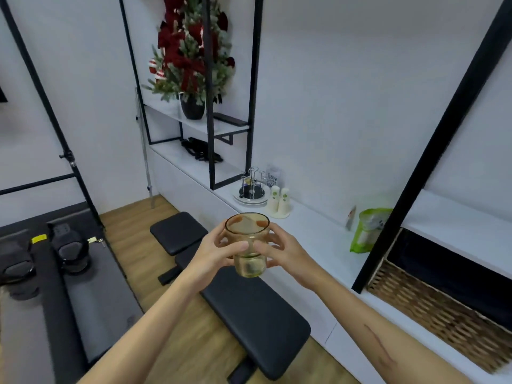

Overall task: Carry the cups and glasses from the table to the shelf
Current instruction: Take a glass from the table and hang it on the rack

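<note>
An amber see-through glass (248,252) is held upright in mid-air at the centre of the view, above a black padded bench. My left hand (214,252) wraps its left side and my right hand (282,249) wraps its right side, thumbs meeting on the front. The glass looks empty. Beyond it runs the long white shelf (318,225) along the wall. A round cup rack (250,191) with thin metal pegs stands on that shelf, and I see no glasses on it.
Two white bottles (279,202) and a green bag (368,231) stand on the shelf. A black metal frame (210,106) holds a decorated small tree (194,51). A wicker basket (432,309) sits at right. The black bench (249,300) and gym gear (66,245) occupy the wooden floor.
</note>
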